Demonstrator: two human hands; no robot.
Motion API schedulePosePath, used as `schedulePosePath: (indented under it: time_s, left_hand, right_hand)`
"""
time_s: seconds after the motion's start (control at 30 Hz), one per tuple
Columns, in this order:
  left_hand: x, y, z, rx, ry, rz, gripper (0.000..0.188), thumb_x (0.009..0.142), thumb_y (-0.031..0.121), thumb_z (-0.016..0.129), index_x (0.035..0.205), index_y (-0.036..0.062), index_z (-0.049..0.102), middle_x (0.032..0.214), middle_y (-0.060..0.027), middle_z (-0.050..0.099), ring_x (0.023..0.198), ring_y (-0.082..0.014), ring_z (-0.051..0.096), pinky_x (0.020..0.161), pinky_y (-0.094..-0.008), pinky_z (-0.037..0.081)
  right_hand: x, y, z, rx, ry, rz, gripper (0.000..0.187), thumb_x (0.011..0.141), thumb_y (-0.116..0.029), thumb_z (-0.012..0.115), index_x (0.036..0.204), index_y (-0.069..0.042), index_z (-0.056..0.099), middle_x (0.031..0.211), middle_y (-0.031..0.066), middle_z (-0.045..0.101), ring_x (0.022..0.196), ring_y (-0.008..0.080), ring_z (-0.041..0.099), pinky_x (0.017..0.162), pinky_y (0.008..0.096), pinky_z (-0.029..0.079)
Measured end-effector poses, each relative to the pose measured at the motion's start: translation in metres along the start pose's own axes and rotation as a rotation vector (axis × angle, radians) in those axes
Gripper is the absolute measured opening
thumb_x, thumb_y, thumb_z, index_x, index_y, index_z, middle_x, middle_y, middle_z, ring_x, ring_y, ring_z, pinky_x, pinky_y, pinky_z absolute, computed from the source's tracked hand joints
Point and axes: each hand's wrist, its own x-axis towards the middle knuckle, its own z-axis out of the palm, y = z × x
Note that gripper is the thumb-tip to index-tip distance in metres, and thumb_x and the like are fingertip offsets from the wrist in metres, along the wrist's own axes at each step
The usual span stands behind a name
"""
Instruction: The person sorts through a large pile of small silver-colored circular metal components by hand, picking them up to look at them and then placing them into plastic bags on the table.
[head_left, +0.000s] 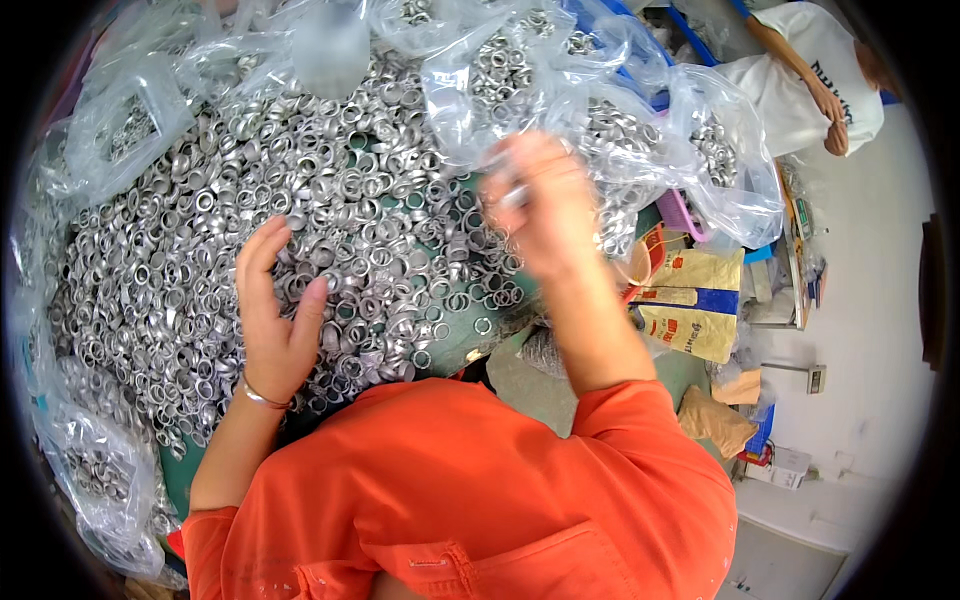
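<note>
A broad heap of silver metal rings (200,240) covers the green table (465,335). Over the middle of the heap, my left hand (275,325) is open, thumb and fingers apart, with nothing held. A bracelet (265,397) circles that wrist. My right hand (545,200), blurred by motion, is raised at the heap's right side, close to a clear plastic bag (455,110). Its fingers are curled around a small silver piece that looks like one of the metal rings. The blur hides its details.
Clear bags of rings (720,195) line the far and right edges; another bag (100,440) lies at left. A yellow-and-blue sack (700,305), purple basket (680,215) and red container (645,260) stand right. Another person (810,70) is at the far right.
</note>
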Motion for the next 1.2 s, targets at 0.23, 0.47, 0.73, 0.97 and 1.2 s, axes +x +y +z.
schedulePosePath:
  time_s: [0.23,0.47,0.73,0.97,1.2]
  left_hand:
    - [-0.008,-0.013,-0.012,0.043,-0.029,-0.067,0.03,0.078,0.001,0.058,0.108,0.0025,0.054,0.123,-0.0165,0.048,0.117,-0.0315,0.044,0.097,-0.0375,0.035]
    - [-0.021,-0.018,-0.014,0.449,-0.245,0.033,0.035,0.074,0.02,0.067,0.106,0.0114,0.058,0.122,-0.0116,0.049,0.12,-0.0271,0.043,0.099,-0.0441,0.028]
    - [-0.019,-0.046,-0.028,0.44,0.002,0.023,0.024,0.067,0.01,0.064,0.09,0.008,0.057,0.084,-0.0068,0.054,0.079,-0.0255,0.054,0.072,-0.0365,0.04]
    - [-0.01,-0.033,-0.044,0.399,0.177,0.056,0.029,0.066,0.003,0.071,0.092,0.0034,0.059,0.093,-0.0115,0.057,0.087,-0.0281,0.055,0.077,-0.0346,0.045]
    - [0.036,-0.016,0.021,0.06,-0.061,0.3,0.012,0.071,-0.002,0.062,0.081,0.003,0.061,0.081,-0.0089,0.057,0.076,-0.0258,0.056,0.069,-0.0338,0.046]
  right_hand:
    - [0.068,-0.165,-0.248,-1.562,0.926,-0.808,0.032,0.086,-0.03,0.058,0.1,-0.002,0.063,0.089,0.0119,0.066,0.082,0.0222,0.062,0.075,0.0316,0.047]
    - [0.049,-0.105,-0.076,-1.129,0.416,-1.064,0.019,0.084,-0.013,0.062,0.099,-0.001,0.063,0.093,0.0045,0.064,0.081,0.0092,0.057,0.072,0.0247,0.045]
    - [0.021,0.055,0.015,-1.303,-0.379,-0.252,0.018,0.074,-0.016,0.067,0.083,0.0,0.064,0.078,0.0156,0.062,0.073,0.0308,0.06,0.067,0.037,0.048]
    - [0.025,0.07,-0.003,-0.77,-0.185,-0.108,0.011,0.081,-0.002,0.056,0.089,0.001,0.062,0.076,0.0042,0.06,0.062,0.0096,0.058,0.054,0.0244,0.046]
    - [0.032,0.033,-0.002,-0.297,-0.3,0.299,0.013,0.078,-0.002,0.054,0.091,-0.002,0.058,0.071,0.0009,0.058,0.06,0.0112,0.055,0.048,0.0201,0.04]
